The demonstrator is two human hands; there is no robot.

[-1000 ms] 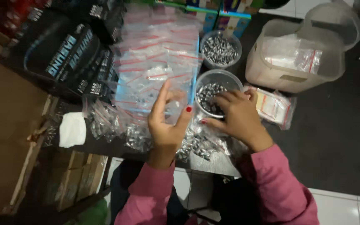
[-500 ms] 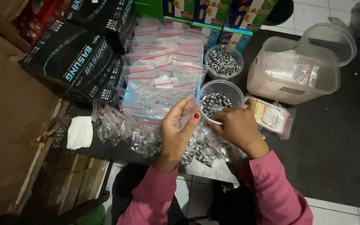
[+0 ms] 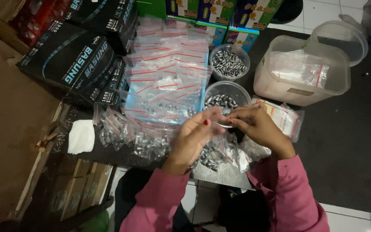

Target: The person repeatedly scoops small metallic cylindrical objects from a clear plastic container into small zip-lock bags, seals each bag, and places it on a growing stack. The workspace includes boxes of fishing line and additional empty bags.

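Observation:
My left hand point(image 3: 193, 138) and my right hand point(image 3: 256, 126) meet in front of me, fingertips together over a small clear zip bag point(image 3: 218, 120) that both pinch. Just behind them stands a round clear tub point(image 3: 226, 95) of small silvery metal pieces, with a second such tub point(image 3: 229, 62) further back. Filled little bags point(image 3: 151, 144) of the same pieces lie in a heap under and left of my hands. A spread of empty red-striped zip bags point(image 3: 168, 73) covers the surface beyond.
Black boxes point(image 3: 71, 56) are stacked at the left and colourful cartons point(image 3: 220, 13) at the back. A large translucent container point(image 3: 299, 71) with bags inside stands at the right, its lid point(image 3: 338, 38) behind it. A white tissue point(image 3: 81, 136) lies at the left; a packet of bags point(image 3: 282, 118) sits right.
My right hand left the near tub and came to meet my left hand. My left hand, which was lifting a small bag, lowered and turned toward the right hand.

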